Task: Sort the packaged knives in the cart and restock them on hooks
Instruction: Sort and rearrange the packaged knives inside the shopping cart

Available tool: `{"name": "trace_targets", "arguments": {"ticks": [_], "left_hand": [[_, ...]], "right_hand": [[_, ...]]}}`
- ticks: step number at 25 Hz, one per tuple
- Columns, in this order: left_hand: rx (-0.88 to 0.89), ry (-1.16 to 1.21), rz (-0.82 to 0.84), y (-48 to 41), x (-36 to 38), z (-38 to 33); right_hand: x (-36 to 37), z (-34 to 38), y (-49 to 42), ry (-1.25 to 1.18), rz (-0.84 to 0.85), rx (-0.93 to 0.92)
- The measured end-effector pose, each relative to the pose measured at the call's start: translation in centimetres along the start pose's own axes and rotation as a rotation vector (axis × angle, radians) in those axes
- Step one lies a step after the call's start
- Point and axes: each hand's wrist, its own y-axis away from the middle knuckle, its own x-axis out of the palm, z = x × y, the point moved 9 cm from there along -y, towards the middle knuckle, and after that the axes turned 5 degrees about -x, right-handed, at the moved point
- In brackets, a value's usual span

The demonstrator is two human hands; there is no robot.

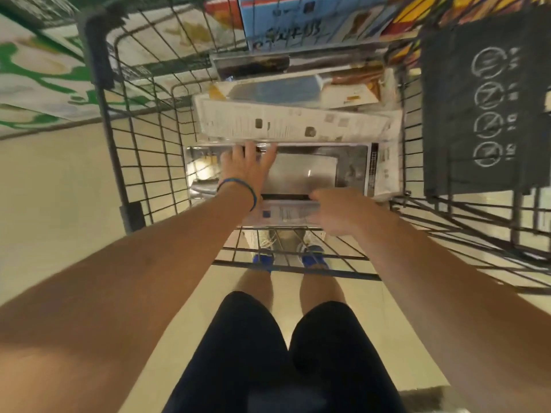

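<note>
Far left, beyond the cart wall: a glossy green-and-white printed surface (pixel 35 73), flat, with smooth cream floor (pixel 59 189) below it. Next is the black wire cart (pixel 140 162), its sides thin metal rods in a square grid. Your left arm reaches straight in, a blue woven wristband (pixel 238 187) on the wrist. Your left hand (pixel 249 166) lies palm down, fingers straight and spread, gripping nothing. It presses flat on the left part of the clear plastic blister pack (pixel 304 174), with the fingertips at the pack's far edge. This pack is rectangular and shiny and holds a broad grey steel blade. It lies flat in the middle of the cart basket on top of other packs. Just beyond it lie a white printed card-backed pack (pixel 295 123) and a pack with a blue-grey blade (pixel 283 90). A blue cardboard box (pixel 283 19) stands at the far end. Your right hand (pixel 334 210) has its fingers curled over the near edge of the blister pack, grasping it. The frame is slightly blurred there. Far right: a dark grey flat panel (pixel 447 114), matt, with four white circular symbols, on the cart's right side.
</note>
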Motion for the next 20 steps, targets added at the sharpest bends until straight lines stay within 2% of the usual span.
{"name": "trace_targets", "arguments": {"ticks": [1, 4, 7, 9, 12, 14, 17, 20], "left_hand": [[0.004, -0.016, -0.030, -0.6, -0.4, 0.0], [0.019, -0.048, 0.027, -1.5, -0.5, 0.8], [-0.004, 0.034, -0.052, -0.8, -2.3, 1.0], [0.056, 0.083, -0.035, -0.4, -2.7, 0.3], [0.165, 0.299, 0.086, 0.8, -2.1, 0.3], [0.186, 0.419, 0.031, 1.6, -3.1, 1.2], [0.154, 0.560, -0.106, 3.0, -6.0, 3.0], [0.058, 0.729, -0.169, 4.3, -8.8, 5.9]], "right_hand": [[0.2, 0.6, -0.4, -0.019, -0.002, -0.037], [0.2, 1.2, -0.9, -0.020, 0.005, -0.059], [0.7, 1.4, -0.8, 0.005, 0.083, -0.043], [0.5, 1.5, -0.7, 0.017, 0.096, -0.033], [-0.3, 1.2, -0.4, 0.014, 0.051, 0.008], [-0.8, 0.4, -0.1, 0.008, 0.008, 0.052], [-1.5, -1.0, 0.8, -0.117, -0.066, 0.159], [-2.0, -2.2, 2.5, -0.456, -0.114, 0.316]]}}
